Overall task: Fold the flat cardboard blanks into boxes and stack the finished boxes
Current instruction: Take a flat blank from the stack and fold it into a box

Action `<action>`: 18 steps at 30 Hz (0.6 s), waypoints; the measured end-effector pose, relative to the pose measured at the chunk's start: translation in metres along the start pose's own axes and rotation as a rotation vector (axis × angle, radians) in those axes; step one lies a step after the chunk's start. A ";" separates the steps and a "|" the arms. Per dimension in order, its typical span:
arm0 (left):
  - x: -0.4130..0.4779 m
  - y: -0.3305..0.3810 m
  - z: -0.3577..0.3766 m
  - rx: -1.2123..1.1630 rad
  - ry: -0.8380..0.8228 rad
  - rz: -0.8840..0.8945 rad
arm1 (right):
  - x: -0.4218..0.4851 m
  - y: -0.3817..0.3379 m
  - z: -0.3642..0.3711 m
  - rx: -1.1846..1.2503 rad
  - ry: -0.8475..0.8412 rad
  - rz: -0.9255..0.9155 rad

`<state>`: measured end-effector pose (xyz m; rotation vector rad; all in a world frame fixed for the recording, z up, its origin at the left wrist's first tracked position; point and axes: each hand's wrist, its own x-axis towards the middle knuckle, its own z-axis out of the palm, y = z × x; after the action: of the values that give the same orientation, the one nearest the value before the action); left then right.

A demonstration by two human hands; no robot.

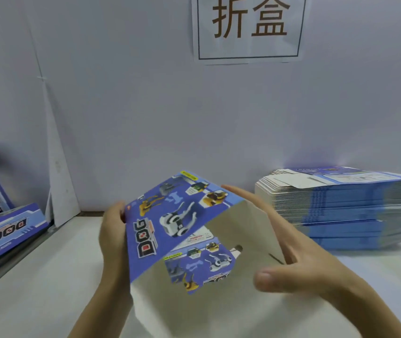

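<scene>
In the head view, the left hand (113,230) holds the left edge of the half-folded box (170,223) with curled fingers, over the table (48,276). The right hand (299,259) is flat and open, pushing on its white side. I think this box is only partly made. A few finished boxes (7,228) sit at the left, but the big pile of flat blanks (355,211) on the right means lots is left.

Even, cool light fell on the tabletop (48,276) (shadows faint); edges bowed, and the whole picture was slightly soft.
</scene>
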<state>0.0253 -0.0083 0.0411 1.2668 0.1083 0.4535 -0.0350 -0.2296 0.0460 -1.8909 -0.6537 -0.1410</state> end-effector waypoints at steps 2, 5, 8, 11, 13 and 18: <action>-0.007 -0.001 0.006 0.002 -0.035 -0.060 | -0.002 -0.010 0.002 0.002 0.121 -0.021; -0.021 -0.001 0.012 -0.196 -0.323 -0.145 | -0.013 -0.008 0.007 0.133 0.506 -0.020; -0.032 0.000 0.015 -0.122 -0.627 -0.061 | -0.008 0.000 0.007 0.197 0.656 0.107; -0.038 0.000 0.017 0.104 -0.617 0.199 | -0.007 -0.003 -0.001 0.240 0.647 0.154; -0.038 0.002 0.014 0.141 -0.539 0.218 | -0.011 -0.003 -0.004 0.270 0.630 0.162; -0.043 -0.002 0.017 0.173 -0.463 0.285 | -0.010 0.002 0.000 0.572 0.711 0.161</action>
<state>-0.0072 -0.0409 0.0369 1.5359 -0.4371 0.3882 -0.0425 -0.2337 0.0407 -1.2092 -0.0338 -0.4461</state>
